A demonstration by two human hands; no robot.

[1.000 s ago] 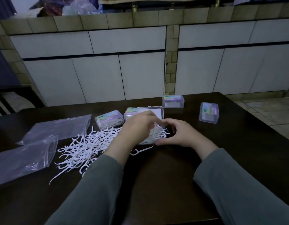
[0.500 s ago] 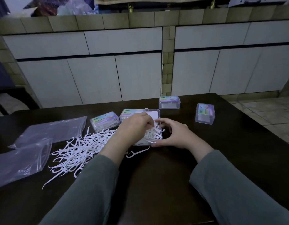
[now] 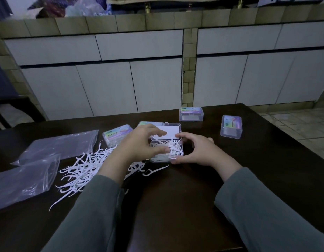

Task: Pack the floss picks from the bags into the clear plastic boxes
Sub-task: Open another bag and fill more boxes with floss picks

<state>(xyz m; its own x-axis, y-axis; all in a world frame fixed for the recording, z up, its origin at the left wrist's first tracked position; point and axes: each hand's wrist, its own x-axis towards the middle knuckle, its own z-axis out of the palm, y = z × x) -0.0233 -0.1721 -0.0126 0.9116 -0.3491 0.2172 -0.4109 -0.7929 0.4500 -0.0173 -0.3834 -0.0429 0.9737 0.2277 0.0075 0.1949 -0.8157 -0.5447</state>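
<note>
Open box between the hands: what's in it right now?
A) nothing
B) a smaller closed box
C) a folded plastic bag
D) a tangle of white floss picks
D: the open box holds a heap of white floss picks up to its rim, with its lid tipped back behind it; the left hand rests its thumb on the picks and the right hand cups the box's right side.

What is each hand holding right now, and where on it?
The right hand grips the open box by its right end. The left hand presses floss picks down into it, thumb on top; no clear grip.
</note>
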